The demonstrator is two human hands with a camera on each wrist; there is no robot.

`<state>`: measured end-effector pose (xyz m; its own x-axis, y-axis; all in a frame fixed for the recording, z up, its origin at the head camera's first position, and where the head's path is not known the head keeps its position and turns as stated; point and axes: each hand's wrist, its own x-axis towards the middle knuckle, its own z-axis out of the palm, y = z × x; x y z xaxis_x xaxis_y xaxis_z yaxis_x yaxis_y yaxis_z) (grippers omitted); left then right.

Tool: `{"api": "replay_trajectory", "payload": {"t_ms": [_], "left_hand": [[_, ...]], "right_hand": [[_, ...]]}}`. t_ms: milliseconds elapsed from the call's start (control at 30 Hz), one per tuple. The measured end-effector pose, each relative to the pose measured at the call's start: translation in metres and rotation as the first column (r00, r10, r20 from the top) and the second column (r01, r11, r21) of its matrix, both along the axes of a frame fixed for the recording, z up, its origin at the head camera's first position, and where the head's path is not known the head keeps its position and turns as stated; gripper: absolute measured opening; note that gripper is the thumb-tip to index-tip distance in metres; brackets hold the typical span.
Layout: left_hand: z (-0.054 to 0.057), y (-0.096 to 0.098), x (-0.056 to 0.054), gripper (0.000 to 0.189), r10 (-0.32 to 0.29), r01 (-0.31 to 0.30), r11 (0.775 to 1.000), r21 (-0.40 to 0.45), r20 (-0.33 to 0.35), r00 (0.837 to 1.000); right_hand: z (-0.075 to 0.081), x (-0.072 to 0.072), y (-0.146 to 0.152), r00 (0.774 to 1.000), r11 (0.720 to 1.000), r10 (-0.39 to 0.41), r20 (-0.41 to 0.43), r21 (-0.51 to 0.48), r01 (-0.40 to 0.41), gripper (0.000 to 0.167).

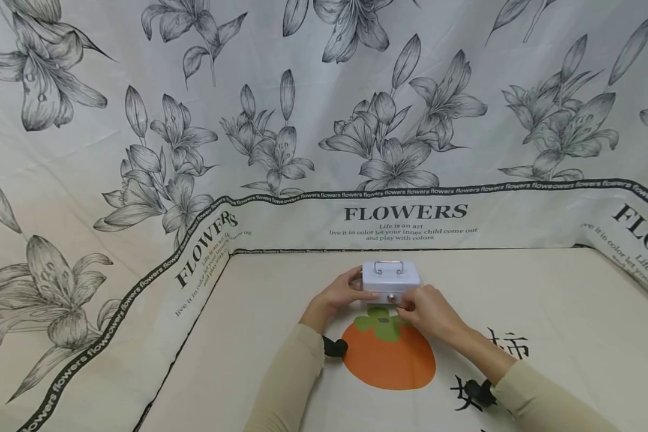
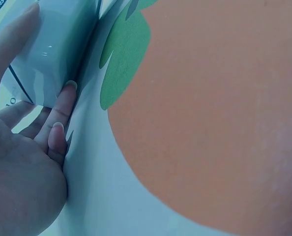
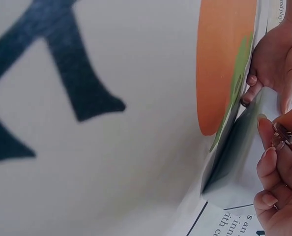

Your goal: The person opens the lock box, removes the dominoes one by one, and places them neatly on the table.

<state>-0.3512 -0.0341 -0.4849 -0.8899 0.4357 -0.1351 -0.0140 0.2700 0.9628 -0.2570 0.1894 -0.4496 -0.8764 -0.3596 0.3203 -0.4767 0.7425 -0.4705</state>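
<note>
A small white cash box (image 1: pixel 391 283) with a folding metal handle (image 1: pixel 389 267) on its lid stands closed on the cloth. My left hand (image 1: pixel 339 296) grips its left end, thumb along the front; the left wrist view shows the fingers (image 2: pixel 62 105) by the lower edge. At the front lock (image 1: pixel 391 297), my right hand (image 1: pixel 429 309) pinches a small key (image 3: pixel 283 133) with a metal ring between thumb and fingers. How deep the key sits in the lock is hidden by the fingers.
A pale cloth (image 1: pixel 270 288) covers the table, printed with an orange persimmon (image 1: pixel 391 360) in front of the box and black characters (image 1: pixel 510 345) at the right. Flower-printed curtains (image 1: pixel 356 120) rise behind and at both sides.
</note>
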Motion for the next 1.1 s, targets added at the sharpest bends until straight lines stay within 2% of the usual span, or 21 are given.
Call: {"api": "replay_trajectory", "payload": {"t_ms": [167,433,833,1100], "left_hand": [[0.002,-0.001,0.002,0.090,-0.007,0.007,1.000,0.007,0.005,1.000],[0.002,-0.001,-0.001,0.091,-0.006,0.006,1.000,0.016,0.007,1.000],[-0.001,-0.001,-0.002,0.092,-0.008,0.008,1.000,0.012,0.010,1.000],[-0.002,-0.001,0.000,0.091,0.000,0.000,1.000,0.010,0.004,1.000]], "right_hand": [[-0.003,-0.002,-0.002,1.000,1.000,-0.014,-0.008,-0.003,0.014,0.031],[-0.005,-0.004,-0.005,0.999,0.998,-0.047,-0.009,-0.036,0.047,0.028],[-0.006,-0.002,-0.009,0.998,0.997,-0.051,-0.033,-0.067,0.049,0.028],[-0.008,-0.003,-0.011,0.998,0.994,-0.063,0.006,-0.089,0.063,0.028]]}}
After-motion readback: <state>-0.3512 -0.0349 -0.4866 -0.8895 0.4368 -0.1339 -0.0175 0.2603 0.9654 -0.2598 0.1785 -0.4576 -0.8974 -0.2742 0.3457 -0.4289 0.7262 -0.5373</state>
